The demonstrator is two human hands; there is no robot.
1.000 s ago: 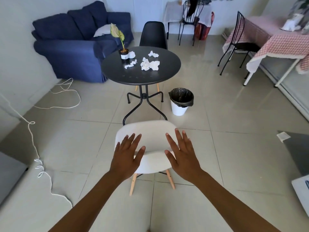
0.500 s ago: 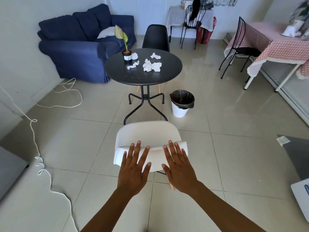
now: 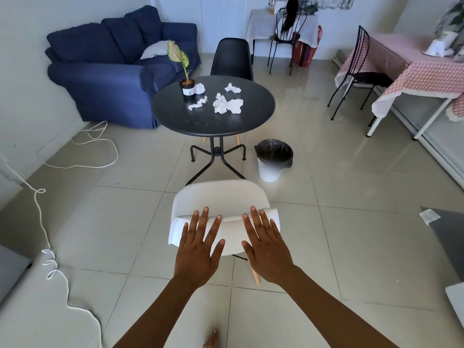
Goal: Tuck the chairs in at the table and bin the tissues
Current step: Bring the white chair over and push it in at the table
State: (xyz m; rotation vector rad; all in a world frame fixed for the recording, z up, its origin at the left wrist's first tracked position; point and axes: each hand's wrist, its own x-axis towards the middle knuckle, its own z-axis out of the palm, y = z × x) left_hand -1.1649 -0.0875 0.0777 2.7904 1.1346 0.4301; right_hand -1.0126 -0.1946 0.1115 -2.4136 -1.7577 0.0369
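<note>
A white chair point(image 3: 221, 199) stands in front of me, its back towards me, a short way off the round black table point(image 3: 213, 119). My left hand point(image 3: 198, 244) and my right hand point(image 3: 266, 247) are spread flat over the top of the chair's backrest, fingers apart, holding nothing. Several crumpled white tissues point(image 3: 227, 104) lie on the table beside a small potted plant point(image 3: 187, 84). A black chair point(image 3: 232, 59) sits at the table's far side. To the right of the table base stands a white bin point(image 3: 272, 162) with a black liner.
A blue sofa point(image 3: 113, 71) fills the back left. White cord point(image 3: 82, 151) trails over the floor at the left. Right of me are a checked-cloth table point(image 3: 414, 69) with a black wire chair point(image 3: 361, 71). A person sits at a far table point(image 3: 288, 16).
Both hands have slid back from over the seat to the top of the backrest. The view has moved closer to the chair and the table.
</note>
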